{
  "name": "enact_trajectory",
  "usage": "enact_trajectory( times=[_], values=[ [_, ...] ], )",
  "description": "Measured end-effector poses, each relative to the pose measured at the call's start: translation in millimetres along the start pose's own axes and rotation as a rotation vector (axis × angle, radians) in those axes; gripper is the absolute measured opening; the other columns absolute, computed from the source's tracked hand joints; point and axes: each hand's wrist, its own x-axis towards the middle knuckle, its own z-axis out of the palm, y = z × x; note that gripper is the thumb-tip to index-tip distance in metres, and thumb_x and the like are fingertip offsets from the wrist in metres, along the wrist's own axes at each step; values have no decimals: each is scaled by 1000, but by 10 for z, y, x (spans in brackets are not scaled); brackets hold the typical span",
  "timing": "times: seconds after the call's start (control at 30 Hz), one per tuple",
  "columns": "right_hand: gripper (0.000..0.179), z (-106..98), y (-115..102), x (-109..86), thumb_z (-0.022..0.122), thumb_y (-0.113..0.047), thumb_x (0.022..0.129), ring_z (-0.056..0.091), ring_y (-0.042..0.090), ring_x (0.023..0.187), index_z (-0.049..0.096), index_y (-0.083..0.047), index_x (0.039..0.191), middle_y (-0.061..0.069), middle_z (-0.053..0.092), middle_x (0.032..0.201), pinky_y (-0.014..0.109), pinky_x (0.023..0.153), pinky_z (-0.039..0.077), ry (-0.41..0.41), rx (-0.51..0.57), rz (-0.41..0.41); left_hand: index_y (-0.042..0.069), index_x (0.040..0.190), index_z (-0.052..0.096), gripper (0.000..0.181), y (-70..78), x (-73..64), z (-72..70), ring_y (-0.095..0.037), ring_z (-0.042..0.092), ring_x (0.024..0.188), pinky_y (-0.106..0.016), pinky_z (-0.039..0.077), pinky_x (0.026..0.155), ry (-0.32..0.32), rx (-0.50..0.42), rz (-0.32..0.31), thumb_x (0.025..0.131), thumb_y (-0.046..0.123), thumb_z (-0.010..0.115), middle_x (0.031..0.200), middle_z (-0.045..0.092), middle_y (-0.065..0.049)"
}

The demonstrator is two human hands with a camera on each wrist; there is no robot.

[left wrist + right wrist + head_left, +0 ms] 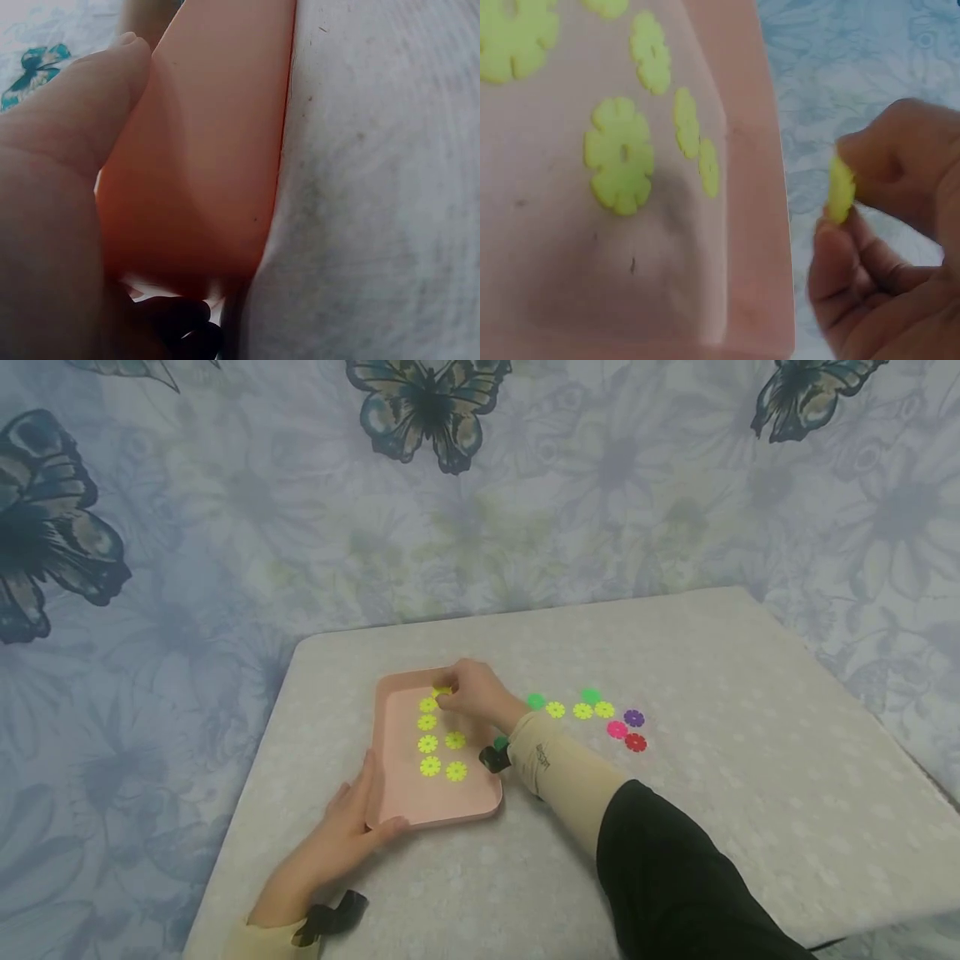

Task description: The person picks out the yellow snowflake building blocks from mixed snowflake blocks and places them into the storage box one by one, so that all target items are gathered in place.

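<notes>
The right hand [480, 693] pinches a yellow flower-shaped piece [841, 187] between thumb and fingertips, over the far end of a pink tray [397, 797]. Several more yellow flower pieces [430, 766] lie flat on the tray's floor, a longer line on the left and others to its right. At the tray's near left corner is the left hand [341, 835], gripping it with the thumb along the near edge and fingers along the left side. The left wrist view shows the thumb [97, 97] against the tray wall [210, 150], most fingers hidden.
Right of the tray, loose flower pieces lie on the pale tablecloth [720, 693]: green [591, 696], yellow [582, 711], purple [633, 718], pink [617, 729] and red [636, 742]. Another green piece [501, 742] sits partly behind the right wrist. A butterfly-patterned wall [585, 527] stands behind the table.
</notes>
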Motion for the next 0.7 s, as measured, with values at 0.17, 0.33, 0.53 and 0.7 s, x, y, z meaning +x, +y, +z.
enact_trajectory(
  times=[0.17, 0.33, 0.53, 0.7],
  values=[
    [31, 73, 122, 6, 73, -8, 89, 67, 23, 111, 75, -5, 119, 9, 74, 118, 36, 97, 56, -34, 9, 7, 10, 165, -10, 115, -17, -15, 7, -41, 17, 157, -68, 4, 123, 9, 18, 15, 94, 54, 69, 172, 7, -20],
    [24, 109, 209, 9, 73, -3, 86, 68, 21, 105, 77, -4, 109, 9, 75, 111, 35, 93, 57, -64, -36, -33, 12, 165, -11, 116, 3, 10, -15, -39, 15, 158, -67, 3, 123, 0, 19, 4, 94, 55, 69, 172, 5, -18],
    [10, 163, 282, 19, 72, -7, 90, 65, 15, 86, 78, -7, 97, 2, 74, 96, 25, 80, 55, -143, -176, -119, 13, 165, -12, 117, 30, 13, 7, -41, 15, 158, -68, 2, 123, -10, 17, -15, 94, 57, 69, 172, 6, -19],
    [11, 180, 298, 37, 72, -7, 92, 55, 11, 70, 71, -12, 82, -2, 65, 81, 20, 66, 47, -210, -291, -155, 14, 165, -13, 117, 22, 10, 39, -41, 14, 158, -68, 1, 123, -11, 13, -30, 94, 58, 68, 172, 5, -18]
  ],
)
